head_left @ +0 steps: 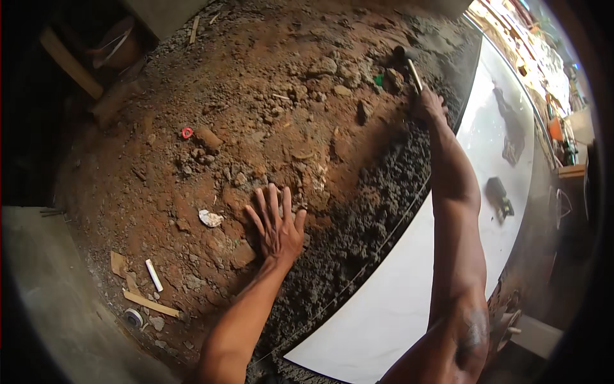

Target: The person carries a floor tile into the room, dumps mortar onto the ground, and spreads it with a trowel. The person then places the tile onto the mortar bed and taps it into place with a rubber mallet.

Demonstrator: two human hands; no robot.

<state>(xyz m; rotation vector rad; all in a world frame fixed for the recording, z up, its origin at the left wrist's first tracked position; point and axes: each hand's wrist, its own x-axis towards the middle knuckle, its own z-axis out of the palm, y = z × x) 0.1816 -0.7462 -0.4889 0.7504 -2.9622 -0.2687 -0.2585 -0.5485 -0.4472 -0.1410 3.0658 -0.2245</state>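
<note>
My left hand lies flat on the reddish-brown dirt, fingers spread and nothing in them. Farther off to the right, my right hand is closed round the pale handle of a mallet with a black head. The mallet is over the dirt, close to the end of a strip of dark, crumbly wet mortar. Glossy white tile borders the mortar on the right, under my right arm. A thin string runs along the edge between mortar and tile.
A small dark object sits on the tile. Stones, a red ring, a whitish fragment, a white stick, a wood strip and a tape roll lie on the dirt. A grey wall stands at left.
</note>
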